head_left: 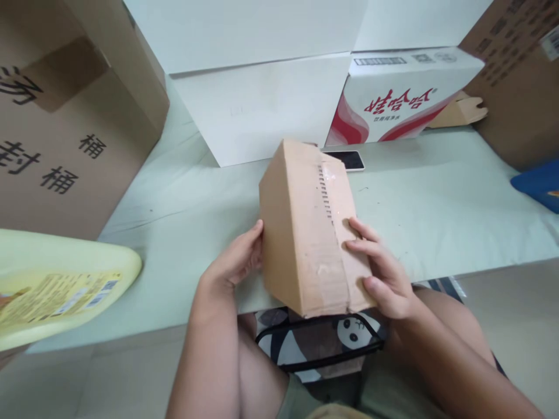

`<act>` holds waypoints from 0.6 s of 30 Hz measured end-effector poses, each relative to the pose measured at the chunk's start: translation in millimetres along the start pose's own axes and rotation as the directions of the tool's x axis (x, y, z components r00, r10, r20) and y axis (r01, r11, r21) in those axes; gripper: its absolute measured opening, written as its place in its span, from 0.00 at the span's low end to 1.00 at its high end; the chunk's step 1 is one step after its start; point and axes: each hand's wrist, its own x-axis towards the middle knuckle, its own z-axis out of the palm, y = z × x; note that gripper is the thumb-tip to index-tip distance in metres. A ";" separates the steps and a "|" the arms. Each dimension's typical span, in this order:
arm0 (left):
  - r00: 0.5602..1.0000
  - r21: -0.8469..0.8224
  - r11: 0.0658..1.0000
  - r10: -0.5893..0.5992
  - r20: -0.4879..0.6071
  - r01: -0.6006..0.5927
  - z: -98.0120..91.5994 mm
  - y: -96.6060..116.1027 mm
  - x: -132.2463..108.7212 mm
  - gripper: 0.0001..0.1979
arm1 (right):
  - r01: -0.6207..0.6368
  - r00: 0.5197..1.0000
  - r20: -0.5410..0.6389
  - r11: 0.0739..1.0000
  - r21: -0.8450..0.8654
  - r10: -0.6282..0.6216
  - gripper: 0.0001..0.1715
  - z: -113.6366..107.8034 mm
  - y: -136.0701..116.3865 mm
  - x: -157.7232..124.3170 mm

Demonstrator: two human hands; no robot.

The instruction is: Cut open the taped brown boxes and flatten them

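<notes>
Before you stretches the surface under pale green cloth [441, 215]. The bulkiest things on it stand around its edges: a large brown carton [65, 116] on the left, another brown carton [524, 75] at the far right, a tall white box [262, 105] at the back and, just beside that, a red-and-white carton [402, 99]. A pale yellow bottle [65, 285] lies at the near left.

The small brown carton [314, 250] is in your two hands, tilted, over the near edge of the cloth in front of your lap. You can't tell whether its underside rests on the cloth.

How far along are you? The carton looks to be in mid-handling: you have it in your grip, but it is not set down flat. Its flaps meet along a seam with glossy tape over it, and that face looks closed; what lies inside is hidden.

Your left hand [240, 253] is partly curled, thumb against the carton's left side, the other fingers mostly out of sight. Your right hand [386, 273] is loosely bent, fingertips spread on the right flap, thumb by its lower edge, so the two hands hold the carton between them.

Smallest is a flat dark-faced device [351, 160], partly behind the carton.
</notes>
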 end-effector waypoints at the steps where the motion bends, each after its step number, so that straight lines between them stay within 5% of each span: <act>1: 0.999 0.043 0.998 -0.048 0.026 0.047 0.7 0.8 -1.3 0.31 | -0.020 1.000 -0.006 1.000 0.014 0.020 0.27 -2.3 0.7 1.6; 4: 0.981 0.267 0.950 -0.186 0.054 0.165 1.6 5.5 -5.2 0.27 | -0.066 0.998 0.008 0.998 0.018 0.066 0.25 -5.8 5.5 3.8; 6: 0.985 0.406 0.900 -0.175 0.006 0.157 0.4 7.7 -5.0 0.25 | -0.074 0.996 0.044 0.997 0.007 0.074 0.23 -5.2 8.1 3.7; 9: 0.966 0.496 0.868 0.144 -0.216 -0.018 -6.6 5.6 1.4 0.22 | -0.075 0.991 0.113 0.997 0.022 0.072 0.24 -1.1 7.9 3.3; 11: 0.811 0.474 0.840 0.458 -0.363 -0.262 -13.9 1.1 7.5 0.22 | -0.076 0.982 0.175 0.996 0.054 0.065 0.25 2.3 5.9 3.3; 14: 0.565 0.395 0.659 0.752 -0.338 -0.640 -23.3 -6.3 14.9 0.30 | -0.086 0.963 0.263 0.991 0.104 0.056 0.25 6.2 3.7 2.8; 18: 0.485 0.397 0.497 0.863 -0.139 -0.771 -23.5 -10.0 20.3 0.33 | -0.129 0.947 0.310 0.982 0.135 0.082 0.25 7.0 5.5 -0.4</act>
